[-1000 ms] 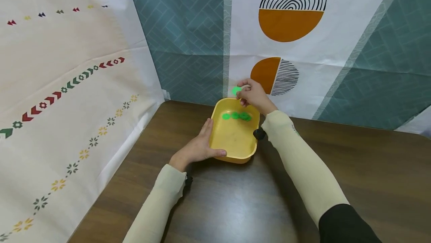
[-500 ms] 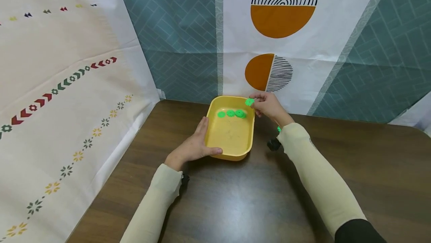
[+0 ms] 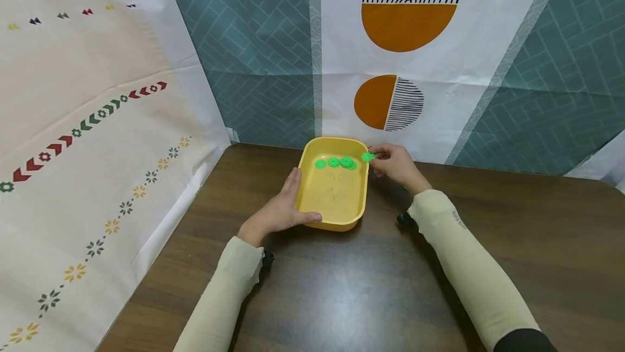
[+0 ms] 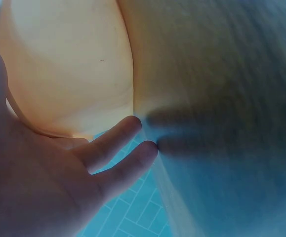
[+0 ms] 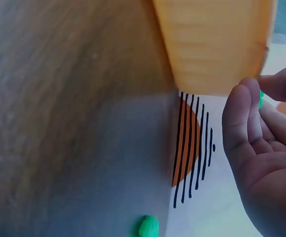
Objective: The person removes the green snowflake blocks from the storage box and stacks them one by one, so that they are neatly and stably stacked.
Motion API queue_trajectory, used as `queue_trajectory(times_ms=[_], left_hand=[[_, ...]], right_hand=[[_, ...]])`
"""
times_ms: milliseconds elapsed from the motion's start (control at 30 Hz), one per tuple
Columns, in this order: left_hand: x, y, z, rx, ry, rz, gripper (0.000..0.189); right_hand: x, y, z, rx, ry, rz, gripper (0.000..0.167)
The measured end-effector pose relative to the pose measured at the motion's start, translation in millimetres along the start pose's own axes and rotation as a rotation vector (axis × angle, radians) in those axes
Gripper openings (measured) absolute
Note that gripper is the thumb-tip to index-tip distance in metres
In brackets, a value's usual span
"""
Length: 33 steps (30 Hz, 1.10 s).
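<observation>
A yellow plastic tub (image 3: 332, 203) stands on the table with several green, scallop-edged discs (image 3: 334, 162) inside, towards its far end. My left hand (image 3: 278, 208) rests against its left side with straight fingers, the thumb lying over the near left corner of the rim. In the left wrist view two of its fingertips (image 4: 146, 150) meet the table beside the tub wall (image 4: 68, 64). My right hand (image 3: 397, 167) pinches another green disc (image 3: 368, 157) by its edge, at the tub's far right rim. The right wrist view shows that disc mostly hidden behind the fingers.
Another green piece (image 5: 148, 227) lies on the wooden table (image 3: 312, 281), right of the tub and nearly hidden under my right wrist in the head view. Patterned cloth (image 3: 263, 43) hangs behind the table's far edge, and a white cloth (image 3: 112, 151) runs along its left.
My right hand has moved from above the tub's far end, right and down to its right rim, a green disc still pinched. My left hand keeps its place on the tub. The head view has shifted slightly.
</observation>
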<state>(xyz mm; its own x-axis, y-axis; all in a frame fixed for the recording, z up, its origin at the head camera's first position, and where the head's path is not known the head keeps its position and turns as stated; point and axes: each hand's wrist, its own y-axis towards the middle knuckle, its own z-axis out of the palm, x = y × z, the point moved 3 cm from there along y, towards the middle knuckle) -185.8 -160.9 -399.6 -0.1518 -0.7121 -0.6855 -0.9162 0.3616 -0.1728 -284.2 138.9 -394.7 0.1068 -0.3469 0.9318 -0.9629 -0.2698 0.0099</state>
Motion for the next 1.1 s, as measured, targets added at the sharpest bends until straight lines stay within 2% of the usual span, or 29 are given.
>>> queue_trajectory(times_ms=[267, 467, 767, 900, 1033, 1100], left_hand=[[0.4, 0.0, -0.7, 0.004, 0.002, 0.000, 0.130], [-0.6, 0.3, -1.0, -0.003, 0.001, 0.008, 0.130], [-0.6, 1.3, -1.5, -0.004, 0.002, 0.006, 0.130], [-0.7, 1.8, -1.1, -0.009, 0.004, 0.001, 0.130], [0.1, 1.7, -0.6, -0.004, 0.015, 0.004, 0.130], [0.7, 1.5, -0.9, -0.005, 0.021, 0.007, 0.130]], right_hand=[[-4, -1.8, 3, -0.068, -0.168, -0.034, 0.034], [-1, -3.8, 3, -0.130, -0.257, -0.122, 0.024], [4, -3.0, 3, -0.123, -0.363, -0.258, 0.010], [5, -3.7, 3, -0.125, -0.404, -0.320, 0.009], [6, -7.3, 0, -0.125, -0.388, -0.311, 0.012], [6, -10.5, -3, -0.120, -0.373, -0.289, 0.019]])
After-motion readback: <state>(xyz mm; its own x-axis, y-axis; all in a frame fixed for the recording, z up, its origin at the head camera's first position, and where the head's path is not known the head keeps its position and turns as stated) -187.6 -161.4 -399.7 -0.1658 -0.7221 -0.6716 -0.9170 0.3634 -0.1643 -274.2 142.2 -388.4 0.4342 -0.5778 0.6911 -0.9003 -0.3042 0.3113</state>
